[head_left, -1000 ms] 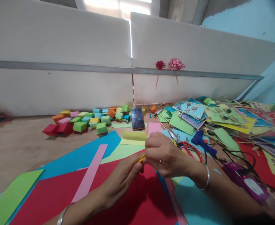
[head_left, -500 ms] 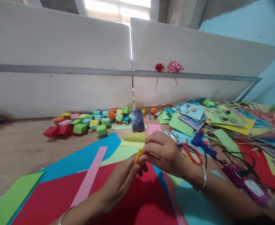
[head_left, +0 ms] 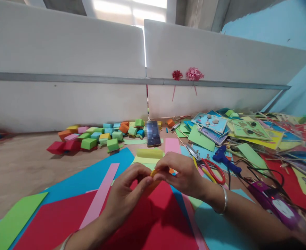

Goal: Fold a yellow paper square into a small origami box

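Observation:
Between the fingertips of both hands is a small piece of yellow-orange paper, mostly covered by the fingers. My left hand pinches it from the left, thumb toward me. From the other side my right hand pinches it too, the fingertips of both hands nearly meeting. Below them lies a large red paper sheet. Just beyond the hands is a curled yellow paper strip. A pink paper strip lies across the sheets left of my left hand.
Many folded paper cubes and a phone line the back. To the right are red-handled scissors, a blue glue gun, black cords, a purple power strip and decorated cards. A white panel stands behind.
My left hand has turned and its fingers have closed up around the yellow-orange paper. My right hand has dipped slightly, and less of the paper shows.

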Demonstrator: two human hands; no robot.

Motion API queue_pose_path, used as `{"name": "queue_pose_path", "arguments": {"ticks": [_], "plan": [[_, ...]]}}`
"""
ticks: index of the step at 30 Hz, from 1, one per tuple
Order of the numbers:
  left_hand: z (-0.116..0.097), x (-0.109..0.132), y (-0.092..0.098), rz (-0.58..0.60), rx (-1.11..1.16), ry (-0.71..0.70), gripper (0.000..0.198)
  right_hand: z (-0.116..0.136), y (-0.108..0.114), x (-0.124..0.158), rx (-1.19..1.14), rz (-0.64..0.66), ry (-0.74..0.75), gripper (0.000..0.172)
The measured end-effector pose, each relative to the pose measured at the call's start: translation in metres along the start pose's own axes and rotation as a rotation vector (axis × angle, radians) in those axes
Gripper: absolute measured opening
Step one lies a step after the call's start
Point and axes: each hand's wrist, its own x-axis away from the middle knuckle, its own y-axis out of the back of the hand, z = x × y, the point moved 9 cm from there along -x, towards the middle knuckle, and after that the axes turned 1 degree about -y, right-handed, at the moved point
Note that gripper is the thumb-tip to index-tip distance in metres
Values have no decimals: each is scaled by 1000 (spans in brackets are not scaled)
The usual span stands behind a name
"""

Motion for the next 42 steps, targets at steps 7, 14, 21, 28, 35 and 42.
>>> {"name": "queue_pose_path", "arguments": {"ticks": [7,14,21,28,35,42], "plan": [[12,7,20,-254,147,89,5,-37,-21,9,-282,97,-413,37],[22,8,21,-312,258,211,6,-51,-50,23,-367,200,-561,23],[28,7,16,-266,315,264,11,-59,-61,33,-283,204,-567,27],[13,1,28,-281,200,119,7,-60,-67,34,-269,265,-551,30],[9,2,23,-247,150,92,10,-39,-27,18,-209,-42,-365,25],[8,0,17,-181,104,104,13,-36,-26,16,-261,-34,-397,21]]}}
